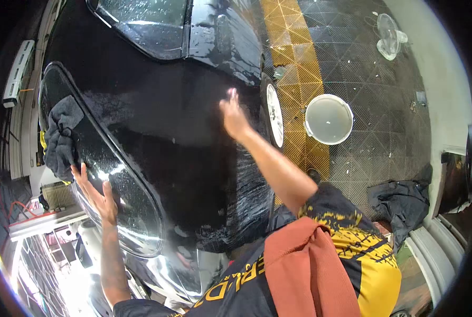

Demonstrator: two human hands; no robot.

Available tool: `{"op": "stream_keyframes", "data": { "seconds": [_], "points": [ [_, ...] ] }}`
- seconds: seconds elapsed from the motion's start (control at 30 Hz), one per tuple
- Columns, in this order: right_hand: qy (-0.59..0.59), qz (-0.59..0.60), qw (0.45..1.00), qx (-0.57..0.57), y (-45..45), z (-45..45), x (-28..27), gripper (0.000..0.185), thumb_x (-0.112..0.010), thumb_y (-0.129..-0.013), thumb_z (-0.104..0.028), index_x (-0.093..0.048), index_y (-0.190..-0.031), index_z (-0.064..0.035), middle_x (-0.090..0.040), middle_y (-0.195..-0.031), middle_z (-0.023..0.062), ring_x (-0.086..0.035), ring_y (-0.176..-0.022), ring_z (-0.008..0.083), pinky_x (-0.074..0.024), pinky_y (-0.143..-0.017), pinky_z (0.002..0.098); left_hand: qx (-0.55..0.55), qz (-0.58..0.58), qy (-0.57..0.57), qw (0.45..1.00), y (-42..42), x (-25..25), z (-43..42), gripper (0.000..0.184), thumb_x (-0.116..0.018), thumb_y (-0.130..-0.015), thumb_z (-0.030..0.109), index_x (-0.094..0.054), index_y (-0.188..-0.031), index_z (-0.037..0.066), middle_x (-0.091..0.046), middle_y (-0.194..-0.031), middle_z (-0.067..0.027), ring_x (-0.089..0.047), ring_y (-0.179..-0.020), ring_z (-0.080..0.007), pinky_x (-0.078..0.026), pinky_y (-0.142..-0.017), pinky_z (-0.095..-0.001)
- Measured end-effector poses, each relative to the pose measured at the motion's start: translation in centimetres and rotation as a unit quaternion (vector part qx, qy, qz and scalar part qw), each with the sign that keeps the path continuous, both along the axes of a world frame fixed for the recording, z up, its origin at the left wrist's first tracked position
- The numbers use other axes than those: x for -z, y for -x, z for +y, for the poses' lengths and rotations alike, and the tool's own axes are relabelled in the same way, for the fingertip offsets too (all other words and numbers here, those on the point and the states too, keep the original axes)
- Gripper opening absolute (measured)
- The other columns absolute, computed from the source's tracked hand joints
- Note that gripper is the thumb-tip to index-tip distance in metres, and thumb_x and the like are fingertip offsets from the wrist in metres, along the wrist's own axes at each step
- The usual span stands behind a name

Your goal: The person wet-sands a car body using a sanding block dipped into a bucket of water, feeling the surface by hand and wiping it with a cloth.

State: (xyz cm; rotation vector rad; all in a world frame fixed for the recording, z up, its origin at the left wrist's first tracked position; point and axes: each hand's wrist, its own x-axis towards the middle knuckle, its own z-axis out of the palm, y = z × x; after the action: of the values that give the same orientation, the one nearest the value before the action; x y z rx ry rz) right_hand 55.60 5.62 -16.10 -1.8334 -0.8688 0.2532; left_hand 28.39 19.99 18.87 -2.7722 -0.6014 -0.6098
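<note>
A black car body panel [162,111] fills the middle of the head view, wet and streaked in places. My right hand [234,116] presses on this panel near the wheel, fingers bent around a small pink piece [232,92] that barely shows at their tips. Fingers spread, my left hand [96,195] rests on the wet car window [117,179] and holds nothing. Just beyond its fingertips, a crumpled dark grey cloth [64,134] lies on the glass; whether they touch is hard to tell.
A white bucket of cloudy water [328,119] stands on the tiled floor [362,105], right of the wheel [274,116]. Farther back is a fan [388,39]. Dark fabric [402,203] lies by the wall. A rust-coloured cloth [304,264] hangs over my shirt.
</note>
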Motion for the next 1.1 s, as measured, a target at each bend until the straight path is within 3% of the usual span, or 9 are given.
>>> {"op": "stream_keyframes", "data": {
  "seconds": [0.03,0.13,0.2,0.33,0.47,0.63,0.73,0.83,1.1],
  "points": [
    [-0.068,0.125,0.989,0.048,1.3,0.3,-0.5,0.042,-0.038,-0.105,-0.022,-0.043,-0.128,0.0128,-0.011,-0.157,0.0418,-0.011,-0.146,0.0603,-0.0187,-0.12,0.0615,0.003,0.001,-0.006,1.0,-0.2,0.0,0.0,0.082,-0.043,-0.098,0.065,-0.032,-0.156,0.008,-0.015,-0.165,-0.0237,-0.014,-0.153,-0.0411,-0.009,-0.122,-0.0555],
    [0.014,0.095,0.994,0.046,-3.4,1.8,1.5,0.043,-0.036,-0.106,-0.023,-0.04,-0.133,0.0101,-0.011,-0.157,0.0405,-0.013,-0.146,0.0574,-0.0226,-0.119,0.0613,-0.003,0.006,0.001,1.0,-0.3,0.0,-0.5,0.081,-0.043,-0.099,0.063,-0.032,-0.156,0.007,-0.016,-0.165,-0.0244,-0.014,-0.153,-0.0412,-0.009,-0.122,-0.0553],
    [-0.115,0.331,0.929,0.117,-3.1,0.6,-1.9,0.027,-0.037,-0.104,-0.012,-0.045,-0.122,0.0073,-0.016,-0.154,0.0434,-0.014,-0.145,0.0589,-0.0256,-0.118,0.0622,-0.01,0.011,-0.001,1.0,-0.2,-0.1,-0.6,0.079,-0.044,-0.099,0.061,-0.031,-0.156,0.007,-0.015,-0.165,-0.0244,-0.014,-0.153,-0.0414,-0.009,-0.122,-0.055],
    [0.001,0.045,0.999,0.028,-0.7,0.8,2.3,0.025,-0.041,-0.096,-0.002,-0.048,-0.119,0.0045,-0.021,-0.151,0.0447,-0.016,-0.145,0.0597,-0.0244,-0.119,0.0611,-0.004,0.01,-0.002,1.0,0.0,0.0,0.1,0.078,-0.045,-0.099,0.059,-0.03,-0.157,0.008,-0.015,-0.165,-0.0237,-0.013,-0.153,-0.0404,-0.009,-0.122,-0.0544],
    [-0.084,0.388,0.913,0.096,-4.3,0.0,-0.1,0.03,-0.039,-0.095,-0.001,-0.05,-0.123,0.0043,-0.025,-0.15,0.0429,-0.021,-0.144,0.0576,-0.024,-0.121,0.0576,-0.014,0.011,0.003,1.0,-0.2,-0.1,-0.5,0.083,-0.045,-0.097,0.064,-0.033,-0.155,0.007,-0.017,-0.164,-0.0245,-0.014,-0.153,-0.0414,-0.01,-0.122,-0.0555],
    [-0.039,0.123,0.988,0.08,-0.7,0.2,2.9,0.028,-0.036,-0.104,-0.012,-0.047,-0.126,0.0022,-0.019,-0.156,0.0391,-0.015,-0.146,0.0577,-0.0256,-0.116,0.0649,-0.014,0.003,-0.005,1.0,-0.3,0.3,0.1,0.085,-0.043,-0.097,0.068,-0.033,-0.155,0.006,-0.017,-0.164,-0.0262,-0.017,-0.152,-0.0419,-0.013,-0.121,-0.056],
    [-0.008,0.292,0.951,0.106,-4.0,0.1,2.2,0.034,-0.03,-0.107,-0.016,-0.045,-0.132,0.0015,-0.018,-0.156,0.0393,-0.015,-0.147,0.0548,-0.0216,-0.12,0.0605,-0.024,0.009,-0.012,1.0,0.0,0.2,0.3,0.087,-0.04,-0.096,0.07,-0.033,-0.155,0.007,-0.017,-0.164,-0.0257,-0.017,-0.152,-0.0421,-0.013,-0.121,-0.0573],
    [0.01,0.111,0.991,0.08,0.2,0.0,4.7,0.031,-0.031,-0.105,-0.01,-0.045,-0.13,0.0031,-0.021,-0.154,0.041,-0.017,-0.146,0.0567,-0.0262,-0.118,0.0599,-0.008,0.008,0.01,1.0,0.2,0.2,0.7,0.084,-0.045,-0.097,0.066,-0.032,-0.155,0.006,-0.015,-0.165,-0.0233,-0.012,-0.153,-0.0399,-0.008,-0.122,-0.0559],
    [-0.022,0.175,0.982,0.067,-0.7,-0.3,7.9,0.042,-0.031,-0.108,-0.017,-0.038,-0.14,0.0097,-0.011,-0.16,0.0361,-0.008,-0.148,0.0557,-0.0215,-0.12,0.0585,-0.011,0.001,0.031,0.999,-0.2,0.3,0.1,0.083,-0.045,-0.098,0.063,-0.032,-0.154,0.004,-0.014,-0.165,-0.023,-0.012,-0.153,-0.0374,-0.007,-0.122,-0.0546]
  ]
}}
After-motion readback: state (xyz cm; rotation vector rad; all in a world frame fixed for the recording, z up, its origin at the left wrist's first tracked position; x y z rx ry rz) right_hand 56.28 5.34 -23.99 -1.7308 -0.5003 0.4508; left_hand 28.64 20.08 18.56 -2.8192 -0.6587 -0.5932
